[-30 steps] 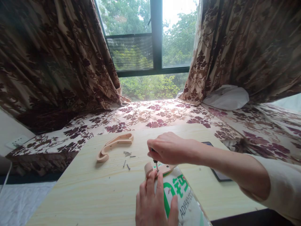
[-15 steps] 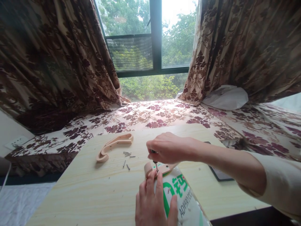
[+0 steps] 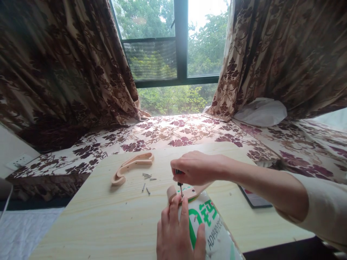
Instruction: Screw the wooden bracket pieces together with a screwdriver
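Note:
My right hand [image 3: 193, 168] is closed around the dark handle of a screwdriver [image 3: 180, 185], held upright. The tip meets a curved wooden piece [image 3: 191, 194], at or near a screw my fingertips partly hide. This piece lies on a white carton or pack with green lettering [image 3: 213, 218]. My left hand [image 3: 176, 231] rests open on the pack, its fingers stretched forward and their tips against the wooden piece beside the screwdriver tip. Several loose screws [image 3: 146, 176] lie left of the hands. Farther left is a second curved wooden piece [image 3: 132, 167].
All this stands on a pale wooden table [image 3: 103, 216]. A flat dark-edged device [image 3: 255, 198] lies partly beneath my right forearm. Beyond the table, a ledge with floral cloth [image 3: 173, 131] runs under the window. A white plastic bag [image 3: 261, 112] sits by the right curtain.
My right hand has shifted slightly and its grip has turned a little, showing more of the screwdriver handle. My left hand stays on the pack and the wooden piece.

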Demonstrator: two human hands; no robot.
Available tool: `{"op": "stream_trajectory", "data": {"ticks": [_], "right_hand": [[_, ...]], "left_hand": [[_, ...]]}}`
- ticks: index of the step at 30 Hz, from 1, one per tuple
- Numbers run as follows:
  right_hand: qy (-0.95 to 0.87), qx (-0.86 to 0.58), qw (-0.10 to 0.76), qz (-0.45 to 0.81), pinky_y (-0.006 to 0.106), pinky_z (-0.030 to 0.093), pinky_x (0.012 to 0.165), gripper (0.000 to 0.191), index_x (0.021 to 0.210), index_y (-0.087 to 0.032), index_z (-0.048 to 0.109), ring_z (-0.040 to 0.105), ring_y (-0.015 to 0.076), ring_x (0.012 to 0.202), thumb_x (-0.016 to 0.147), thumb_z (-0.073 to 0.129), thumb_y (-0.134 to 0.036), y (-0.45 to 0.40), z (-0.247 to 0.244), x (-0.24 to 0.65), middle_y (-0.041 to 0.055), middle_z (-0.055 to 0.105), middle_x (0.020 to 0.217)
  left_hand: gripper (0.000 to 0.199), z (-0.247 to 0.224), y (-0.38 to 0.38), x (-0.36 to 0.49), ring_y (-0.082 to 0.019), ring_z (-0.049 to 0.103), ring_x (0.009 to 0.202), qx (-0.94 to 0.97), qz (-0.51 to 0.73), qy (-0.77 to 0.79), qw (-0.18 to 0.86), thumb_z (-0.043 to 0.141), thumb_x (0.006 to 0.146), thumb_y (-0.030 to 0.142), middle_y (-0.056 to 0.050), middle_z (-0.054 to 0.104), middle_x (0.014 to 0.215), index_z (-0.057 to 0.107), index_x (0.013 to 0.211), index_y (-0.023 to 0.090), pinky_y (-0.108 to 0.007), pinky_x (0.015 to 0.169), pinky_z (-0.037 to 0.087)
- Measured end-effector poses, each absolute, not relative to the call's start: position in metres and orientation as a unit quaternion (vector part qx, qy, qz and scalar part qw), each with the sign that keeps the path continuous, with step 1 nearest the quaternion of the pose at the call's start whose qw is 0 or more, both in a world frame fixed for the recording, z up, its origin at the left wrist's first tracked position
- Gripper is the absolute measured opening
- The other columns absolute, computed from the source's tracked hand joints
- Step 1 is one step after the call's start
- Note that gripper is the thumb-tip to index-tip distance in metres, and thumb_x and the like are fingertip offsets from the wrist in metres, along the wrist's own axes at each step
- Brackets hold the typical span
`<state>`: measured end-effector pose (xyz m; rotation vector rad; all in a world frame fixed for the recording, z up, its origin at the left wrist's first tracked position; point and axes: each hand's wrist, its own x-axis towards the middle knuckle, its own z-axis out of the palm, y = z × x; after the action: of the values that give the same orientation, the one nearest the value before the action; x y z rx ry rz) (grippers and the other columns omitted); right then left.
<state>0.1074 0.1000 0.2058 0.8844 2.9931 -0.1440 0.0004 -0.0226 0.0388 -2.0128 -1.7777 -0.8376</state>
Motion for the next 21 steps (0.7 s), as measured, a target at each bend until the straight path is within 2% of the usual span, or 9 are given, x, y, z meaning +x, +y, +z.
{"op": "stream_trajectory", "data": {"ticks": [5,9,11,16,21], "right_hand": [[0.961,0.269,0.023,-0.066,0.026,0.03,0.052,0.024,0.089,-0.02,0.067,0.056,0.0152,0.065,0.082,0.05,-0.036,0.102,0.218,0.108,0.005,0.07,0.08],[0.971,0.209,0.042,-0.108,0.024,0.034,0.057,0.022,0.091,-0.024,0.068,0.057,0.0139,0.071,0.076,0.053,-0.022,0.106,0.222,0.108,0.0015,0.07,0.086],[0.97,0.215,0.041,-0.108,0.025,0.034,0.057,0.022,0.09,-0.023,0.068,0.057,0.0142,0.071,0.077,0.051,-0.02,0.106,0.217,0.108,0.0023,0.07,0.086],[0.958,0.278,0.009,-0.066,0.026,0.031,0.053,0.025,0.092,-0.017,0.067,0.057,0.0162,0.067,0.083,0.046,-0.028,0.104,0.207,0.107,0.0072,0.07,0.08],[0.961,0.261,0.05,-0.081,0.026,0.032,0.053,0.029,0.095,-0.021,0.068,0.057,0.0165,0.067,0.081,0.052,-0.039,0.103,0.223,0.104,0.0057,0.069,0.081]], "left_hand": [[0.05,0.039,-0.024,-0.001,-0.027,0.05,0.105,-0.723,-0.288,-0.605,0.171,0.052,0.078,0.032,-0.01,0.051,0.131,0.049,0.125,0.016,-0.038,0.08,0.044],[0.049,0.039,-0.023,0.002,-0.028,0.049,0.106,-0.71,-0.293,-0.619,0.162,0.05,0.078,0.03,-0.012,0.05,0.13,0.05,0.125,0.015,-0.04,0.081,0.043],[0.049,0.039,-0.022,0.004,-0.029,0.049,0.106,-0.704,-0.299,-0.625,0.157,0.049,0.078,0.029,-0.012,0.05,0.131,0.05,0.125,0.015,-0.042,0.082,0.042],[0.051,0.038,-0.021,-0.003,-0.028,0.049,0.106,-0.723,-0.285,-0.605,0.175,0.051,0.079,0.033,-0.012,0.049,0.132,0.048,0.126,0.015,-0.04,0.08,0.043],[0.05,0.038,-0.024,-0.006,-0.026,0.05,0.106,-0.719,-0.296,-0.61,0.154,0.052,0.08,0.033,-0.006,0.051,0.132,0.049,0.127,0.019,-0.035,0.079,0.044]]}}
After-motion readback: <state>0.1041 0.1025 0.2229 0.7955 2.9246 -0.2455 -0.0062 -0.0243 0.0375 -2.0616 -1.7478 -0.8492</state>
